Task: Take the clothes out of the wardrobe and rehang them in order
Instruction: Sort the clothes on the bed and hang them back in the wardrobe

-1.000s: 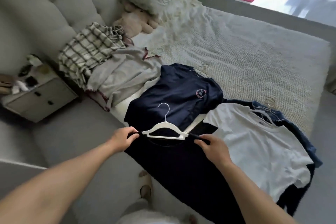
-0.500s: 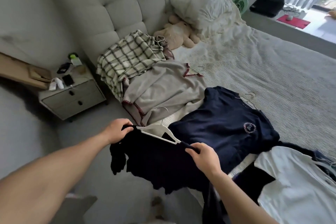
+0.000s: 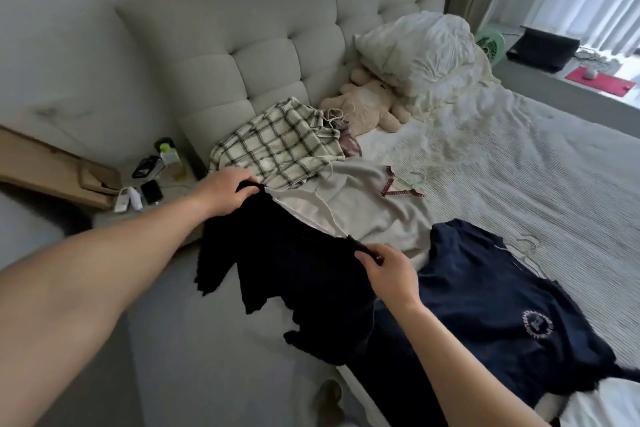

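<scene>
A black top (image 3: pixel 298 274) hangs in the air over the bed's near edge, held by both shoulders. My left hand (image 3: pixel 227 192) grips its left shoulder and my right hand (image 3: pixel 388 270) pinches its right shoulder. The white hanger inside it is hidden. On the bed lie a grey sweater with red trim (image 3: pixel 363 208), a plaid shirt (image 3: pixel 277 146) and a navy T-shirt with a round logo (image 3: pixel 512 302), each on a hanger. A white T-shirt's corner (image 3: pixel 602 402) shows at the bottom right.
A tufted headboard (image 3: pixel 277 45) stands behind. A pillow (image 3: pixel 419 48) and a plush bear (image 3: pixel 367 104) lie at the bed's head. The nightstand (image 3: pixel 152 194) at left carries small devices and a bottle. A fan (image 3: pixel 490 42) and a laptop (image 3: pixel 543 48) sit by the window.
Both hands have lifted the black top off the bed and carried it left, toward the grey sweater. The white hanger is no longer visible. My view has turned left.
</scene>
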